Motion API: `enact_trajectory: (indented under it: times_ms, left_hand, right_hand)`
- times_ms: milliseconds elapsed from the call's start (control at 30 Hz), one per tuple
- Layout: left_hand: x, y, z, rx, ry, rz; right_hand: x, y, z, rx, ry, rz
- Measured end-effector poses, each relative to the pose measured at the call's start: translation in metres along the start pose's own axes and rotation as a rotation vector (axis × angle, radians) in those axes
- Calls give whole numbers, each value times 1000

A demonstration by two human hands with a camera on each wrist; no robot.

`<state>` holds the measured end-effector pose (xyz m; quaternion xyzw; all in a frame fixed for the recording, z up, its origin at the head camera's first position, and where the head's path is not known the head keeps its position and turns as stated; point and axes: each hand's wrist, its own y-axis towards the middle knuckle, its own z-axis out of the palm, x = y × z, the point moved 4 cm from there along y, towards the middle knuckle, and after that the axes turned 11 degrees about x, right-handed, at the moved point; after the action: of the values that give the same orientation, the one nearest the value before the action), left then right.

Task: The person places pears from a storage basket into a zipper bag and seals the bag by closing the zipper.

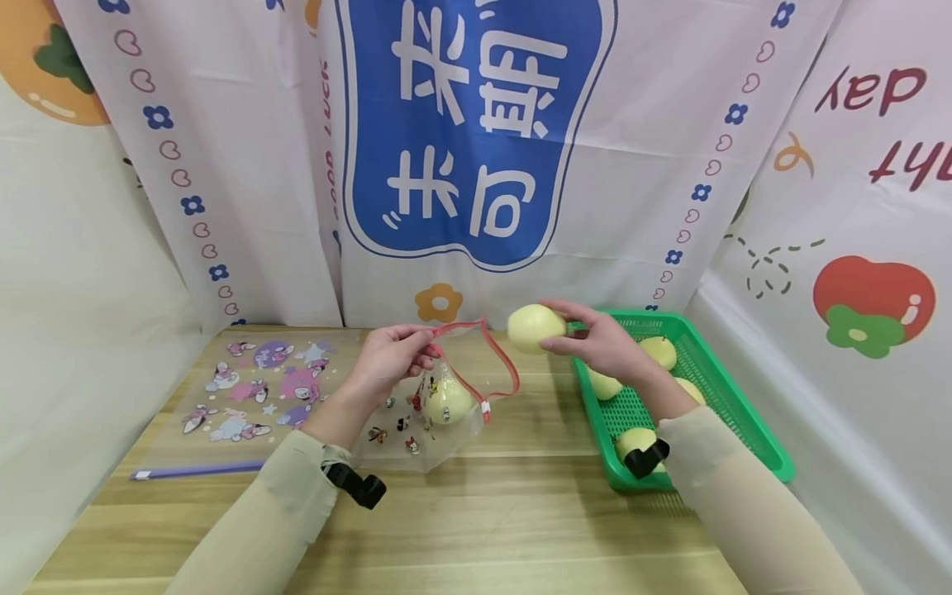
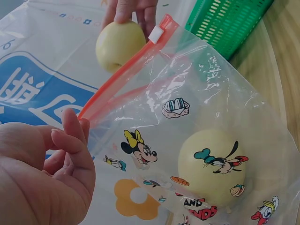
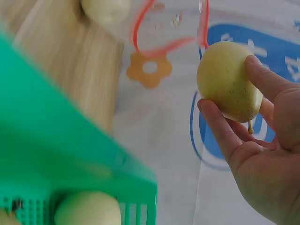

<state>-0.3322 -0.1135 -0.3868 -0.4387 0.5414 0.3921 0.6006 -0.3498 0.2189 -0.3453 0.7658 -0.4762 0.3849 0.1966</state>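
My left hand (image 1: 394, 355) pinches the red-edged rim of a clear zip bag (image 2: 136, 103) printed with cartoon figures. The bag's mouth gapes toward the right, and its white slider (image 1: 486, 406) sits at the near end of the red strip. Inside the bag lies one pale yellow pear (image 1: 449, 400). My right hand (image 1: 604, 343) holds a second pear (image 3: 228, 79) between thumb and fingers, its stem toward the palm. That pear is in the air just right of the bag's mouth, apart from it in the head view.
A green plastic basket (image 1: 732, 388) with several pears stands on the right of the wooden table (image 1: 476, 529), under my right forearm. Another clear printed bag (image 1: 253, 380) with a purple zip strip (image 1: 216, 469) lies flat on the left. A printed cloth (image 1: 632, 165) hangs behind the table.
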Motion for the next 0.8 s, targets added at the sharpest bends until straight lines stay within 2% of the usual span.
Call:
enact_trajectory:
  times_ms: [333,567,800]
  left_hand:
    - [-5,1,2,1,23,21]
    - [-16,2,7,-6,64,33]
    - [-23,2,10,-21,67,25]
  right_hand:
    - [20,20,45,128,61,-59]
    - [34,31,61,129,43,-56]
    - [43,41,75,82,-51,-59]
